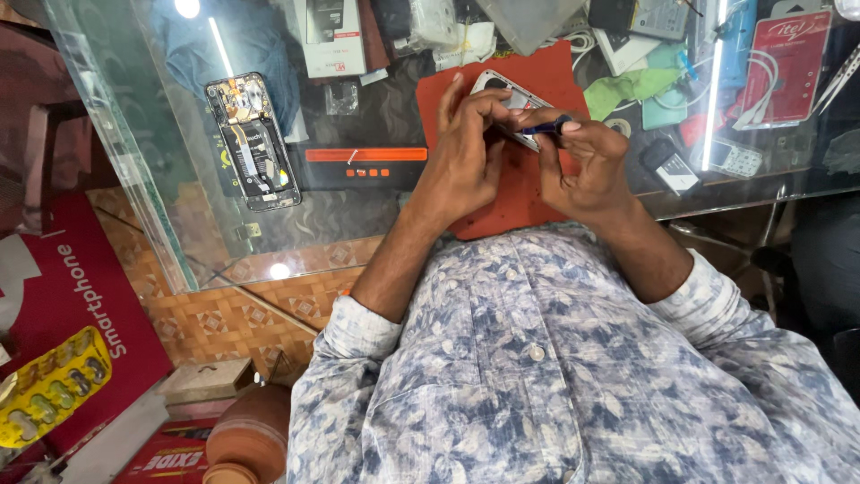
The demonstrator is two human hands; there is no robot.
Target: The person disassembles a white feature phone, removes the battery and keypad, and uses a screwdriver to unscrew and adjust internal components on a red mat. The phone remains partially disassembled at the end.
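Note:
My left hand (466,143) grips an opened phone (511,94) with its back cover off, lifted a little above an orange-red work mat (515,197) on the glass counter. My right hand (587,161) pinches a small dark blue screwdriver (544,128), whose tip points left at the phone's lower edge. Fingers of both hands cover much of the phone's body. A second opened phone (251,142), showing its battery and circuit board, lies flat on the glass to the left, away from both hands.
A glass counter (376,206) holds an orange and black flat tool case (363,163), boxes, a green cloth (627,87), cables, a red package (784,67) and small phones at the right. A tiled floor, a red sign (63,296) and a clay pot (251,439) lie below left.

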